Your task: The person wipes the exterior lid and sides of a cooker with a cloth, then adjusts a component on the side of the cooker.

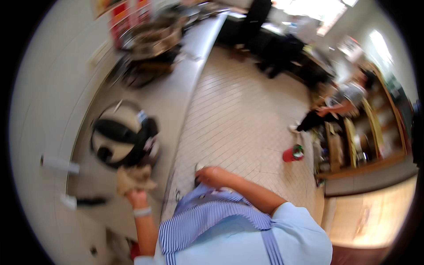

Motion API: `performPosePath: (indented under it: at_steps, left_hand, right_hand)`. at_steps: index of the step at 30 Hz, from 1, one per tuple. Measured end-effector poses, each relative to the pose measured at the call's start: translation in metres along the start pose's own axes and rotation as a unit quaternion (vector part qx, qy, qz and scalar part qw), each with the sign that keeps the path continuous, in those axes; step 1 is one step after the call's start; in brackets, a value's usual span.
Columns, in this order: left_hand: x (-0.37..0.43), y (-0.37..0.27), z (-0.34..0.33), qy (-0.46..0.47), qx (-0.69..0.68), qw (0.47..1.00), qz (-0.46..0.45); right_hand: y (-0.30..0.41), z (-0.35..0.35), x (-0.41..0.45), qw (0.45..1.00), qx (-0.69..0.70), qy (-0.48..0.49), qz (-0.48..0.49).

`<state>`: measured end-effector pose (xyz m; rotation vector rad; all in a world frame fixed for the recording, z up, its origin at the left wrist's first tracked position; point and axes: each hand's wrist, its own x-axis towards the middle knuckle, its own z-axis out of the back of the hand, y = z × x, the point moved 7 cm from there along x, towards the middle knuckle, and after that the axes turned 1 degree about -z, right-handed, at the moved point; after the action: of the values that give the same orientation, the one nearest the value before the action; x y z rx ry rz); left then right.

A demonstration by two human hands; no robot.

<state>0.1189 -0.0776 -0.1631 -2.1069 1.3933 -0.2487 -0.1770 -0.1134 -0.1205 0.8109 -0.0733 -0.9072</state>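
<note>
My left hand (136, 197) grips a crumpled brown cloth or paper piece (135, 180) over the counter (152, 109) on the left. Just beyond it lies a blurred black hoop-shaped object (116, 131) with straps or bands across it. My right hand (210, 175) hangs in front of the blue-and-white striped apron (205, 217) at my waist. Its fingers curl downward and blur hides whether they hold anything.
Farther along the counter sit a heap of brown material (152, 39) and metal pans (192, 15). A red bucket (293, 154) stands on the tiled floor (238, 109). At right, a person (347, 96) is beside wooden shelves (361, 139). Dark figures (280, 49) appear at the back.
</note>
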Motion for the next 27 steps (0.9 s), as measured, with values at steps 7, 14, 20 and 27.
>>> performPosePath:
  at_steps: [7, 14, 20, 27]
  left_hand:
    - [0.001, -0.055, 0.030, -0.203, 0.051, 0.963, -0.168]
    - [-0.014, -0.004, 0.023, -0.167, 0.488, 0.769, -0.378]
    - [0.005, 0.098, -0.019, -0.072, 0.282, 0.900, -0.324]
    - [0.010, 0.038, -0.072, -0.082, 0.150, 0.952, -0.252]
  right_hand:
    - [0.038, 0.058, 0.027, 0.993, 0.083, -0.072, 0.047]
    - [0.022, 0.105, 0.128, 0.957, 0.220, -0.189, 0.007]
    - [0.030, 0.088, 0.225, 0.944, 0.290, -0.118, -0.108]
    - [0.016, 0.090, 0.260, 0.937, 0.278, -0.212, -0.022]
